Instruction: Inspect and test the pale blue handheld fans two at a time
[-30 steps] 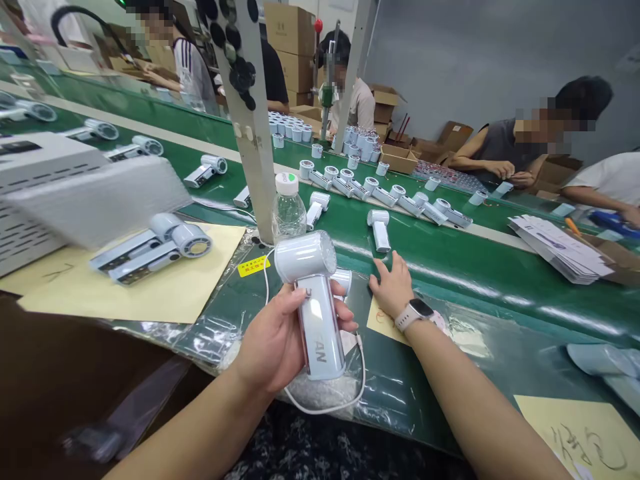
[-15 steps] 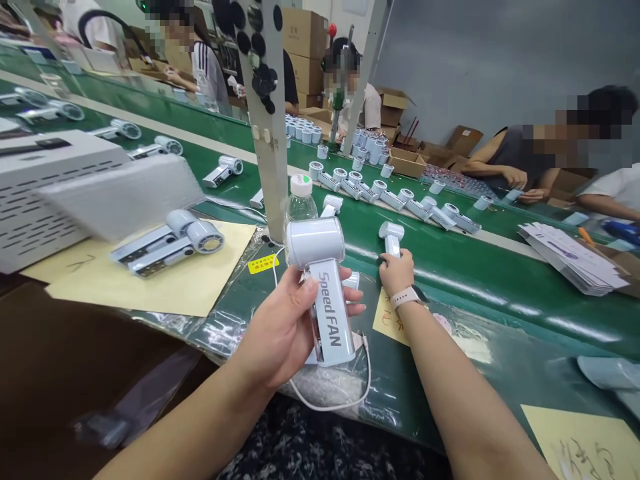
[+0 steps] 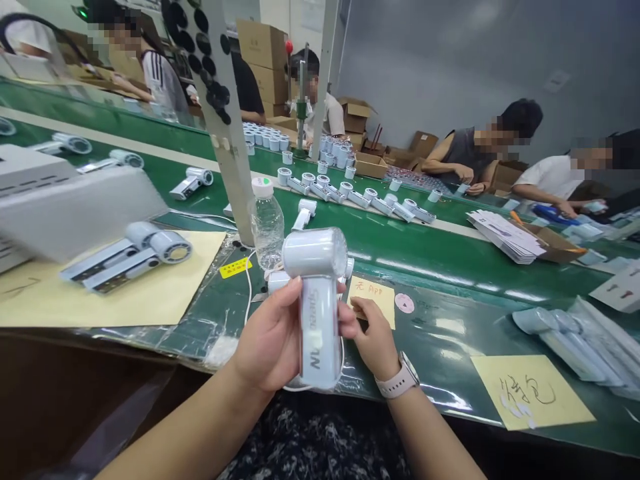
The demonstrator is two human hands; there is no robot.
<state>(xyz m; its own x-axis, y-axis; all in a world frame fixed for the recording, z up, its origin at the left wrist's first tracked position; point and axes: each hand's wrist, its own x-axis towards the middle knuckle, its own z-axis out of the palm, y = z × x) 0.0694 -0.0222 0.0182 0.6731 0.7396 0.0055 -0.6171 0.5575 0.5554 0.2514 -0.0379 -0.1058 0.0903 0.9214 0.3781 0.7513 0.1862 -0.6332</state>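
Note:
My left hand [image 3: 267, 343] is wrapped round the handle of a white handheld fan [image 3: 317, 300] held upright over the near table edge, its round head on top and grey lettering down the handle. My right hand [image 3: 373, 337], with a pale watch on the wrist, is curled against the handle's right side, thumb and fingers pressed on it. A second small fan head [image 3: 349, 267] peeks out just behind the held fan. A white cable [image 3: 249, 287] runs over the plastic-covered table below.
A water bottle [image 3: 267, 227] stands by a metal post [image 3: 227, 127]. Two fans [image 3: 130, 257] lie on yellow paper at left. The green conveyor [image 3: 450, 250] carries several fans. Yellow notes [image 3: 530, 400], bagged parts [image 3: 575, 337] and leaflets [image 3: 505, 233] lie at right. Other people work across the belt.
My right hand has drawn back from a fan on the belt to the held fan's handle. The held fan has turned in my left hand. The view has shifted right.

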